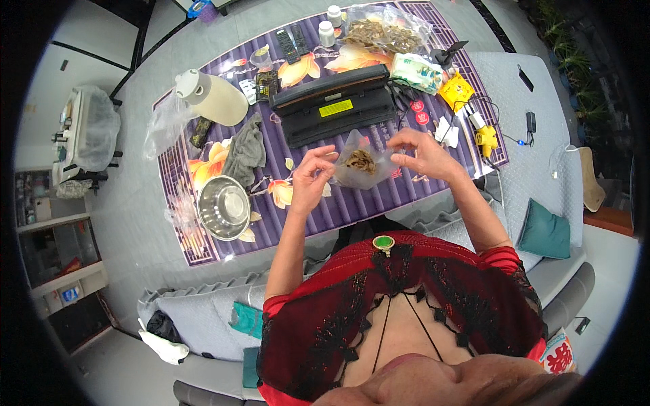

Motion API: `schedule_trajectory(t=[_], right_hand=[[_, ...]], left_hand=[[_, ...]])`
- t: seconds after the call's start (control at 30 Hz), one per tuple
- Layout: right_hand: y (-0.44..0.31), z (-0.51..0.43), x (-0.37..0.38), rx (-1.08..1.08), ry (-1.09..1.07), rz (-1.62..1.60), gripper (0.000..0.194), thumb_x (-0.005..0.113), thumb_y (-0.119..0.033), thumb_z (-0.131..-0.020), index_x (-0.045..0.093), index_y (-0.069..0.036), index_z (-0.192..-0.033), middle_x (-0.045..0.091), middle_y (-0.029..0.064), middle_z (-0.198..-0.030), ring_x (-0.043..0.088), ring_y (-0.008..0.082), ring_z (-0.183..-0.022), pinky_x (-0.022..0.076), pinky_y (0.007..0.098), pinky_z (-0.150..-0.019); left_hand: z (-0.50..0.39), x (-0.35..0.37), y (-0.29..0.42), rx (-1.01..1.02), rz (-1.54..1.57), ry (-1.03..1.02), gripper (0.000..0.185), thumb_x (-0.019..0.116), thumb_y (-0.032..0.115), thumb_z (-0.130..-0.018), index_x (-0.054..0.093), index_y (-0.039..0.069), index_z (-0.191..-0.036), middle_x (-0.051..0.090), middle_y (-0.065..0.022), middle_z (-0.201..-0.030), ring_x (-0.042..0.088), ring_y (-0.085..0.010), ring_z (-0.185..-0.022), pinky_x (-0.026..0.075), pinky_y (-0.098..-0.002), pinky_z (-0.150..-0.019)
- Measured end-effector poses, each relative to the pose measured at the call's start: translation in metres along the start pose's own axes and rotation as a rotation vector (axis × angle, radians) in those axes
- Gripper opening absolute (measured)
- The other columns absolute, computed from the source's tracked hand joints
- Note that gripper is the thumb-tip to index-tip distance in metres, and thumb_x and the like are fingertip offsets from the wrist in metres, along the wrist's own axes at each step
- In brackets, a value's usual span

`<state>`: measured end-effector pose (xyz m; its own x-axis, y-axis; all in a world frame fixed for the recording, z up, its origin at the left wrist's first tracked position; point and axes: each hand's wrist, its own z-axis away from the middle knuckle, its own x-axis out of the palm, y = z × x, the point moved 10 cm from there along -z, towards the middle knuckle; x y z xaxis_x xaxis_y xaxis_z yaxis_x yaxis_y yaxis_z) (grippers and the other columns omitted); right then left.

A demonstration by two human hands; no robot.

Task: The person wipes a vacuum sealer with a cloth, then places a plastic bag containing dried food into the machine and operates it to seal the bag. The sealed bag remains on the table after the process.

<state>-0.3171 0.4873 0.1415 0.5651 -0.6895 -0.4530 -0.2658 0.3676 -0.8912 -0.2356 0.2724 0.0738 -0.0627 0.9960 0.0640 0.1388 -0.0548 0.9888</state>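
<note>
A clear plastic bag (373,178) with a small heap of brown dried pieces (361,161) inside is stretched between my hands. My left hand (314,175) pinches its left edge between thumb and fingers. On the other side, my right hand (420,153) grips the right edge with thumb and forefinger. Just beyond the bag stands a black vacuum sealer (337,104) with its lid raised and a yellow label inside. What the dried pieces are, I cannot tell for sure.
The patterned table cover (315,213) bears a steel bowl (223,207), a grey cloth (246,152) and a cream jug (218,99) on the left. Farther back are remote controls (288,46), white bottles (326,33) and larger bags of dried pieces (364,31). Tissues (416,73) and cables lie right.
</note>
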Motion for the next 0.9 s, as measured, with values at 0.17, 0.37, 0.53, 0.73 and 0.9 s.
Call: schedule_trajectory(t=[0.17,0.37,0.53,0.73,0.9], right_hand=[[-0.083,0.002,-0.006,-0.300,0.057,0.097,0.018,0.059,-0.002,-0.090,0.065,0.001,-0.107,0.066,0.0148,-0.110,0.064,0.0270,-0.103,0.0487,0.0365,-0.092],[-0.071,-0.008,0.075,-0.131,-0.164,0.139,0.021,0.054,0.000,-0.086,0.056,0.004,-0.107,0.058,0.0233,-0.115,0.057,0.0404,-0.108,0.0414,0.0459,-0.100],[-0.040,-0.005,0.087,-0.013,-0.214,0.449,0.026,0.053,0.000,-0.084,0.053,0.011,-0.108,0.048,0.0326,-0.126,0.051,0.0483,-0.113,0.0413,0.0490,-0.101],[-0.026,-0.003,0.107,0.096,-0.432,0.531,0.034,0.053,0.000,-0.084,0.050,0.012,-0.116,0.027,0.0407,-0.146,0.042,0.0510,-0.128,0.0413,0.0480,-0.104],[-0.044,0.006,0.102,0.097,-0.391,0.574,0.028,0.057,-0.002,-0.080,0.057,0.012,-0.104,0.024,0.0425,-0.146,0.053,0.0517,-0.117,0.0452,0.0463,-0.101]], left_hand=[[0.005,0.008,-0.007,-0.028,0.132,-0.025,0.006,0.063,-0.004,-0.088,0.064,0.002,-0.089,0.050,-0.0148,-0.140,0.058,-0.0295,-0.123,0.049,-0.0370,-0.097],[0.008,0.013,-0.008,-0.027,0.181,-0.045,0.004,0.061,-0.002,-0.090,0.061,0.002,-0.090,0.046,-0.0163,-0.146,0.052,-0.0301,-0.130,0.045,-0.0392,-0.102],[0.019,0.008,-0.013,-0.063,0.311,-0.065,0.002,0.058,0.003,-0.095,0.056,0.004,-0.096,0.041,-0.0165,-0.150,0.043,-0.0294,-0.138,0.037,-0.0409,-0.110],[0.025,0.025,-0.024,-0.183,0.337,-0.272,0.008,0.053,0.015,-0.101,0.054,0.008,-0.103,0.030,-0.0144,-0.158,0.031,-0.0279,-0.144,0.026,-0.0413,-0.115],[0.020,0.028,-0.019,-0.189,0.365,-0.364,0.012,0.051,0.020,-0.102,0.054,0.008,-0.104,0.029,-0.0122,-0.159,0.030,-0.0260,-0.145,0.025,-0.0396,-0.116]])
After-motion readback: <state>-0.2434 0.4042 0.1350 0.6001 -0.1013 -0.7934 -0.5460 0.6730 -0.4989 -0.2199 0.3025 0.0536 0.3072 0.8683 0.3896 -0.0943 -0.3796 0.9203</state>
